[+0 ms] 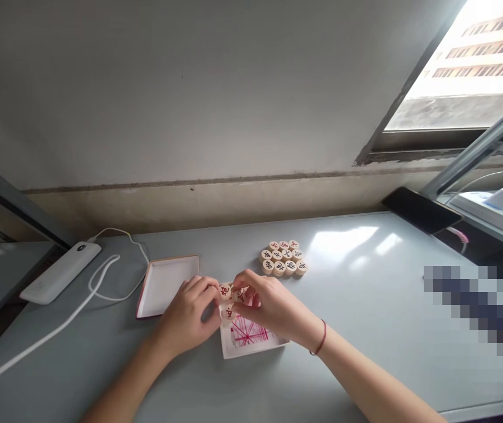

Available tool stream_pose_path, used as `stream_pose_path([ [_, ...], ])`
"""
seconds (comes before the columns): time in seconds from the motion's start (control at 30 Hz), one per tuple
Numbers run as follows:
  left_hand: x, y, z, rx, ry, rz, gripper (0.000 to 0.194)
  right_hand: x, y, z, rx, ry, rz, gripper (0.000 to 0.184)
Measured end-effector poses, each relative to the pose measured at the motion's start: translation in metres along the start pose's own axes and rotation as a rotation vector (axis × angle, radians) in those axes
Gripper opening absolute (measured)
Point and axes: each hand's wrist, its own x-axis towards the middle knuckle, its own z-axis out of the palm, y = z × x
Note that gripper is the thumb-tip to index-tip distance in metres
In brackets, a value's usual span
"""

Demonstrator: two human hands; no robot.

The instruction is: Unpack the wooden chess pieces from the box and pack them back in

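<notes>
A shallow white box [255,351] lies in front of me, with a pink-lined sheet [247,332] in its bottom. Chinese chess pieces with red characters sit at its left end, among them one piece [225,291] at the far corner and another [229,311] nearer me. My left hand [195,310] is curled against the box's left side, its fingertips beside these pieces. My right hand [273,301] reaches over the box from the right. Its thumb and fingers pinch a red-marked chess piece [239,296], partly covered by the fingers.
Stacked chess pieces [283,258] stand in rows behind the box. To the left lies a white box lid [169,285], beside a white power bank [61,273] and a white cable [70,320]. A dark phone-like slab [422,210] leans at the far right by the metal frame.
</notes>
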Motion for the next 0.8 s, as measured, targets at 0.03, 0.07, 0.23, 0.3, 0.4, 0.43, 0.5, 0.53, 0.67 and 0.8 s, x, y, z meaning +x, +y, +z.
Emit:
stream_pose_path([
  [0.03,0.000,-0.001,-0.001,0.010,0.012,-0.012,0.013,-0.001,0.000,0.003,-0.037,-0.011,-0.023,0.014],
  [0.07,0.000,-0.002,-0.001,0.022,0.026,-0.020,0.016,-0.001,0.000,0.006,-0.079,-0.021,-0.052,0.011],
  [0.23,-0.001,-0.005,0.003,0.055,0.073,-0.025,0.024,-0.003,0.005,0.021,-0.255,-0.088,-0.174,0.013],
  [0.3,-0.001,-0.005,0.005,0.056,0.067,-0.032,0.026,-0.003,0.007,0.025,-0.318,-0.126,-0.189,0.014],
  [0.4,-0.002,-0.005,0.007,0.060,0.061,-0.042,0.028,-0.003,0.007,0.027,-0.414,-0.160,-0.190,0.015],
  [0.43,-0.002,-0.005,0.007,0.062,0.061,-0.045,0.029,-0.003,0.006,0.026,-0.446,-0.167,-0.186,0.016],
  [0.5,-0.002,-0.006,0.008,0.069,0.060,-0.049,0.030,-0.003,0.005,0.026,-0.511,-0.179,-0.176,0.020],
  [0.53,-0.002,-0.006,0.008,0.073,0.059,-0.049,0.030,-0.003,0.004,0.025,-0.540,-0.183,-0.172,0.022],
  [0.67,-0.003,-0.006,0.011,0.099,0.025,-0.038,0.037,-0.005,0.006,0.025,-0.611,-0.164,-0.166,0.020],
  [0.8,-0.005,-0.003,0.010,0.098,-0.063,-0.030,0.047,-0.003,0.010,0.029,-0.653,-0.138,-0.169,0.015],
])
